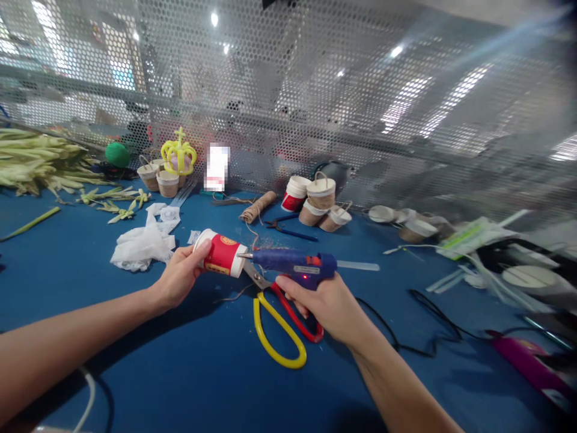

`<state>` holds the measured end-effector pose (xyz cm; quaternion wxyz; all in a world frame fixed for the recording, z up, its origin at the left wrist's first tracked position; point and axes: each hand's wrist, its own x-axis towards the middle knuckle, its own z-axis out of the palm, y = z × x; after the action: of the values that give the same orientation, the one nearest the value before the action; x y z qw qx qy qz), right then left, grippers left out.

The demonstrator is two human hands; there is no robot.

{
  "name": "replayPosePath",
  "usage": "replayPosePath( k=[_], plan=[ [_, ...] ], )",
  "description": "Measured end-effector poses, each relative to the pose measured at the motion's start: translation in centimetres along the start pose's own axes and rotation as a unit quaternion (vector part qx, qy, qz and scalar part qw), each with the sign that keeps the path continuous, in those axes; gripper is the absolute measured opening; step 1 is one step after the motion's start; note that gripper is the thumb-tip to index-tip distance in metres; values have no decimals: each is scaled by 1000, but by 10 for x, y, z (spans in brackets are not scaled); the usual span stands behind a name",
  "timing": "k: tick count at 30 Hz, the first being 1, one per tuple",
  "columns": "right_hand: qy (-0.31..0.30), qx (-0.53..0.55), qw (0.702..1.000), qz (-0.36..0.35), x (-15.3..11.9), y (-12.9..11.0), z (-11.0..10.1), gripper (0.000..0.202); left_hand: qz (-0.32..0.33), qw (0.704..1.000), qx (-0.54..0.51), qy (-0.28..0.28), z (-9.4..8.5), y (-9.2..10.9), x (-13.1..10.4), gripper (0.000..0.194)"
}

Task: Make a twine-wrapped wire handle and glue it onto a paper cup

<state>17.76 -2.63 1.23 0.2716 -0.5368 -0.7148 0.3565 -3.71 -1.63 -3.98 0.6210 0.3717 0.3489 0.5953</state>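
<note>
My left hand [183, 273] holds a red and white paper cup [222, 252] on its side, its base turned to the right. My right hand [318, 297] is closed around a blue glue gun [288, 264] with a small red light lit. The gun's metal nozzle meets the cup near its base edge; whether they touch, I cannot tell. A clear glue stick [358, 265] juts from the gun's back. Beneath the gun lie scissors [282, 355] with one yellow and one red handle, partly hidden by my right hand.
Crumpled white paper [144, 243] lies left of the cup. Behind are a twine roll [258, 207], blue-handled pliers [295, 233] and twine-wrapped cups [321, 193]. A black cord [406, 347] runs toward a purple object [527, 364]. Pale green husks [38, 159] sit far left, before a perforated metal screen.
</note>
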Motion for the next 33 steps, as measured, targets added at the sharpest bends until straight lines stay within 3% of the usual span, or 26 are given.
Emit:
replayPosePath(
  k=[13,23,33],
  plan=[
    [10,-2,1000,8,-1,-4,2,18,-21,999,-13,28,1,2,0,31],
    [7,6,1000,-5,0,2,0,40,2,1000,-22,19,2,3,0,29],
    [27,26,999,0,4,7,-2,40,15,1000,-21,-3,-1,0,-1,27]
  ],
)
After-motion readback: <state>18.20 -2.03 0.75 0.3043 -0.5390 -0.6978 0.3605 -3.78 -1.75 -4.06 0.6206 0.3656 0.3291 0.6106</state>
